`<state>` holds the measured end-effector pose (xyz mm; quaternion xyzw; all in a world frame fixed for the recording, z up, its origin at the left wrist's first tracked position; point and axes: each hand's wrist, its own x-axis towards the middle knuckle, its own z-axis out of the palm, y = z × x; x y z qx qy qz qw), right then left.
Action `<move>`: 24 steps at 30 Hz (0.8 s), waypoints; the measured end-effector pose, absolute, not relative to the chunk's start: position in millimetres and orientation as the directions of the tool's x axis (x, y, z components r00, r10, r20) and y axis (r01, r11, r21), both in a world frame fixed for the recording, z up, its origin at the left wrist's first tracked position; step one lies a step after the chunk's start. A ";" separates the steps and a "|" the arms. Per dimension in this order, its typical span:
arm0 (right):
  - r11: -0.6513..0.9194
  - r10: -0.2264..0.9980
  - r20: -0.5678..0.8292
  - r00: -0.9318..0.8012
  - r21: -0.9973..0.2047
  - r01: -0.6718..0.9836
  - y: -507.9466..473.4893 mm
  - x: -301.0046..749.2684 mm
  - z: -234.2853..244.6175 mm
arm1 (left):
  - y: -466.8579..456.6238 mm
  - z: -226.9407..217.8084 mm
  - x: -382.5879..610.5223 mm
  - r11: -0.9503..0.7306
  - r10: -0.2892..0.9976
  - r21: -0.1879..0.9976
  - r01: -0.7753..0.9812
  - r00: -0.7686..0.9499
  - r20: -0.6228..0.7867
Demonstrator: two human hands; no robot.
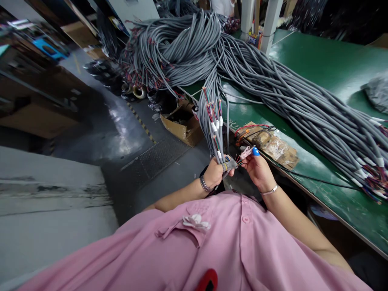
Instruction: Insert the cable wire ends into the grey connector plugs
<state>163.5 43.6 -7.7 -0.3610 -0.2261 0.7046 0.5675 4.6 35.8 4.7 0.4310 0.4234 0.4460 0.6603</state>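
My left hand is closed around a grey cable, whose end points right. Thin coloured wires fan out of that end toward my right hand. A small pink clip, much like a clothes peg, is pinched in my right hand beside the wire tips. A blue finger cover sits on one fingertip of that hand. Whether its other fingers also touch the wires is too small to tell. Just beyond my left hand, several grey cables with white collars and bare coloured wires hang over the table edge.
A large coil of grey cables and a long bundle lie on the green table. Near its edge rests a worn, tape-covered block with a black cord. An open cardboard box stands on the floor, left of the hanging cables.
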 end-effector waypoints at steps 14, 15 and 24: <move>-0.255 0.960 -0.260 -0.102 -0.665 -0.702 46.5 161.7 -11.1 | 37.7 1.2 9.8 0.196 0.965 0.959 -0.203 0.214 -0.152; -0.261 0.959 -0.261 -0.112 -0.660 -0.704 46.5 161.7 -11.6 | 37.6 1.5 9.8 0.195 0.965 0.960 -0.199 0.214 -0.152; -0.338 0.937 -0.297 -0.186 -0.628 -0.701 44.9 166.3 -14.6 | 33.4 5.4 3.6 0.204 0.966 0.959 -0.198 0.200 -0.165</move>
